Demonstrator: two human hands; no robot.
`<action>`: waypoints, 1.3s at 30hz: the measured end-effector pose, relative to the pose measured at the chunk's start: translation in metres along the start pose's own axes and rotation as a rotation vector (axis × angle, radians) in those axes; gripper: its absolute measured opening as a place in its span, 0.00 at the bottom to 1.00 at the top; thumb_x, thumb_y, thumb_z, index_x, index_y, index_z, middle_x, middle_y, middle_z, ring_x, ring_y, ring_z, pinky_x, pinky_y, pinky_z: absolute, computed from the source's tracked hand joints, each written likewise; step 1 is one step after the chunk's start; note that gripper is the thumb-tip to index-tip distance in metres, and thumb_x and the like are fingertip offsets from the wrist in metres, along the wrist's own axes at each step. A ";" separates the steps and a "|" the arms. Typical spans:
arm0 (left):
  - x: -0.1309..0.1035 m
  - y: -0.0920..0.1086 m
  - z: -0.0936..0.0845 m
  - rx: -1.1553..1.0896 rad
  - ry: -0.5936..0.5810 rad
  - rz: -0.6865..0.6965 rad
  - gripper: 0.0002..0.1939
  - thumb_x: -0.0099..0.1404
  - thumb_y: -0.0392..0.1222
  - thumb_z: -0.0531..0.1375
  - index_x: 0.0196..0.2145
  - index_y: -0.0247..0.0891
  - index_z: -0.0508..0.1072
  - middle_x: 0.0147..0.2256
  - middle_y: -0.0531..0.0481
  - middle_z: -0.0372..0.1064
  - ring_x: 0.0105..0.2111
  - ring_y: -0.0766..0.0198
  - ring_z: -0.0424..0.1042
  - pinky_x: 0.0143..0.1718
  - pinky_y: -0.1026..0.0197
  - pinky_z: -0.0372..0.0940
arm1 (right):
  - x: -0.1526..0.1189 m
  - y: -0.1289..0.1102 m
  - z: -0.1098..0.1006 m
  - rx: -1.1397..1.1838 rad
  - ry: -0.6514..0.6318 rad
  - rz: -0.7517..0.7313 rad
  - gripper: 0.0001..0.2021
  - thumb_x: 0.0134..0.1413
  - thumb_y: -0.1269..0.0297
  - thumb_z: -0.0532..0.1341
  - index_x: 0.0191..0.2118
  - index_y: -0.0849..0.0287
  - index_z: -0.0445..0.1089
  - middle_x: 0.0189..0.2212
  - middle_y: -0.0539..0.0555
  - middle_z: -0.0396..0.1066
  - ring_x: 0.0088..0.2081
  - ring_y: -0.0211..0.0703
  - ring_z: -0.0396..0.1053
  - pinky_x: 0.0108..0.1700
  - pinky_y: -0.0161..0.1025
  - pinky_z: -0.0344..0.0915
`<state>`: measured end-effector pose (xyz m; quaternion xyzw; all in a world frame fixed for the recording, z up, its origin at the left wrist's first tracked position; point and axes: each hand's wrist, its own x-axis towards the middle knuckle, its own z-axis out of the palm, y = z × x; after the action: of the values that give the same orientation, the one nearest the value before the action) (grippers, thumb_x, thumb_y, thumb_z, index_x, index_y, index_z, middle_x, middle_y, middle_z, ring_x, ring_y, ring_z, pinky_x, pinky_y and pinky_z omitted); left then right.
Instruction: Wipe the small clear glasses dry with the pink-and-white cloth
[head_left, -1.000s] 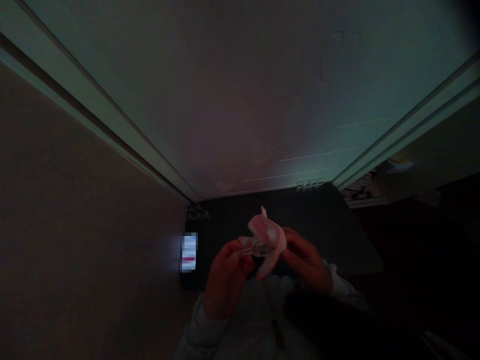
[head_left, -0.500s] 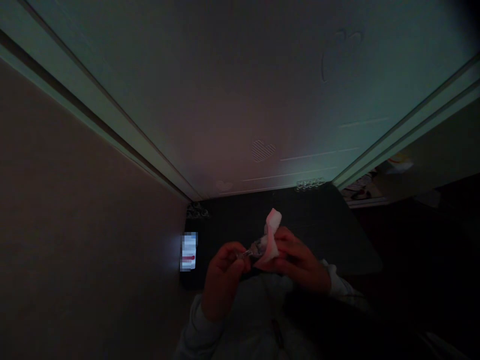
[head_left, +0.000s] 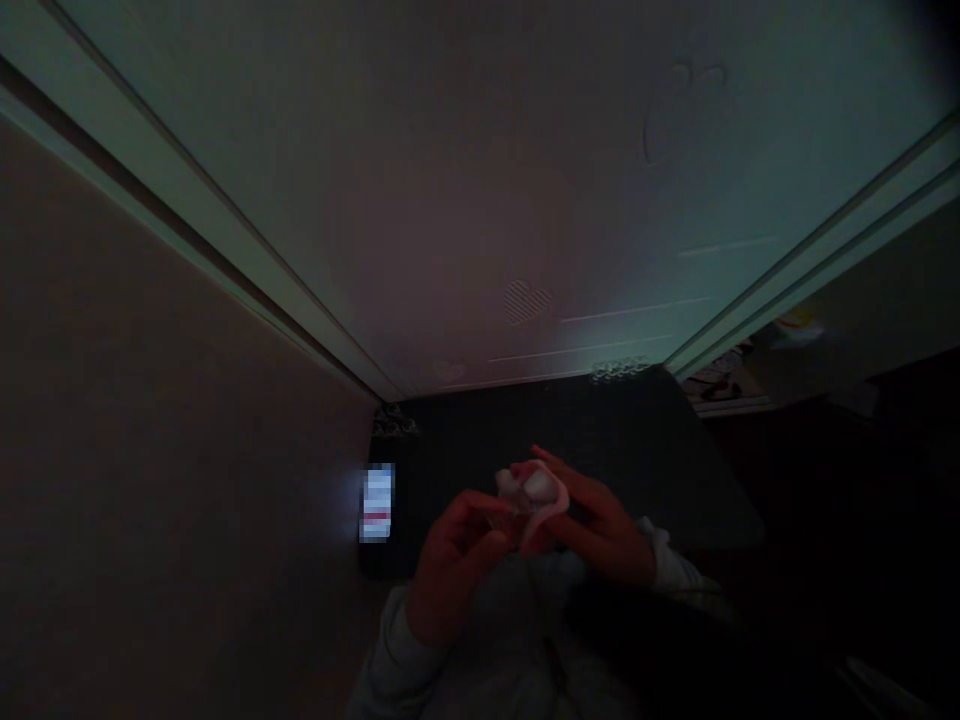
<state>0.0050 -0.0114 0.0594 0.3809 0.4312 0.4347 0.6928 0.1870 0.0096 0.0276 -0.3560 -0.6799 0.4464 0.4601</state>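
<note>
My left hand pinches a small clear, glass-like piece; its exact kind is too dark to make out. A white tissue, tinted pink by the light, is in my right hand. The tissue is bunched around the far end of the clear piece, and my right fingers are partly hidden behind it. Both hands are close together, above the near part of a dark tabletop.
A lit phone screen, blurred out, is at the table's left edge. Several small clear pieces lie along the back right, with another group at the back left. A pale panel with embossed hearts rises behind the table.
The tissue's upright end has come down and now folds around the clear piece. My right fingers have spread a little. My left hand stays nearly in place.
</note>
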 end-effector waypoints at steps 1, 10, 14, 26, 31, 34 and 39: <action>0.000 0.002 0.001 0.025 -0.025 0.021 0.12 0.54 0.49 0.65 0.31 0.38 0.73 0.23 0.54 0.65 0.24 0.67 0.63 0.28 0.65 0.58 | -0.001 0.000 0.000 0.049 0.012 0.039 0.18 0.55 0.56 0.59 0.50 0.54 0.69 0.48 0.60 0.73 0.49 0.54 0.70 0.54 0.55 0.60; 0.000 -0.004 0.000 0.193 -0.006 0.082 0.07 0.56 0.42 0.64 0.33 0.40 0.71 0.28 0.53 0.67 0.30 0.64 0.66 0.32 0.64 0.61 | 0.005 0.001 0.007 0.176 0.081 0.363 0.12 0.49 0.53 0.62 0.28 0.57 0.73 0.26 0.51 0.71 0.29 0.43 0.68 0.33 0.38 0.67; -0.001 -0.006 -0.001 0.213 0.014 0.082 0.09 0.56 0.42 0.64 0.34 0.39 0.70 0.28 0.52 0.67 0.30 0.63 0.65 0.32 0.64 0.60 | 0.008 0.000 0.005 0.279 0.027 0.382 0.11 0.49 0.54 0.62 0.31 0.57 0.73 0.28 0.51 0.71 0.31 0.43 0.68 0.34 0.37 0.66; 0.001 -0.015 -0.005 0.400 -0.026 0.120 0.16 0.62 0.55 0.56 0.34 0.38 0.66 0.27 0.54 0.63 0.28 0.65 0.63 0.30 0.64 0.58 | 0.009 -0.005 0.005 0.194 0.055 0.386 0.06 0.46 0.60 0.63 0.29 0.56 0.72 0.29 0.51 0.71 0.33 0.45 0.69 0.37 0.38 0.66; 0.001 -0.014 -0.003 0.398 -0.072 0.079 0.18 0.64 0.57 0.51 0.31 0.39 0.63 0.24 0.56 0.59 0.24 0.67 0.58 0.27 0.65 0.55 | 0.011 -0.008 0.004 0.214 0.045 0.386 0.04 0.45 0.63 0.62 0.30 0.56 0.72 0.28 0.50 0.72 0.32 0.44 0.69 0.36 0.37 0.66; 0.002 -0.012 -0.002 0.443 -0.080 0.066 0.20 0.65 0.59 0.49 0.29 0.39 0.62 0.24 0.57 0.56 0.24 0.67 0.56 0.27 0.64 0.53 | 0.011 -0.008 0.004 0.218 0.044 0.399 0.04 0.45 0.64 0.62 0.30 0.57 0.71 0.27 0.50 0.71 0.30 0.42 0.68 0.34 0.36 0.65; 0.004 -0.012 -0.001 0.410 -0.079 0.023 0.22 0.64 0.61 0.49 0.28 0.39 0.62 0.22 0.58 0.54 0.22 0.67 0.53 0.25 0.64 0.51 | 0.006 -0.005 0.004 0.178 0.059 0.417 0.06 0.44 0.61 0.63 0.29 0.57 0.70 0.26 0.51 0.70 0.29 0.43 0.67 0.33 0.37 0.66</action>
<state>0.0081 -0.0113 0.0469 0.5353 0.4789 0.3307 0.6122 0.1808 0.0126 0.0331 -0.4596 -0.5360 0.5793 0.4072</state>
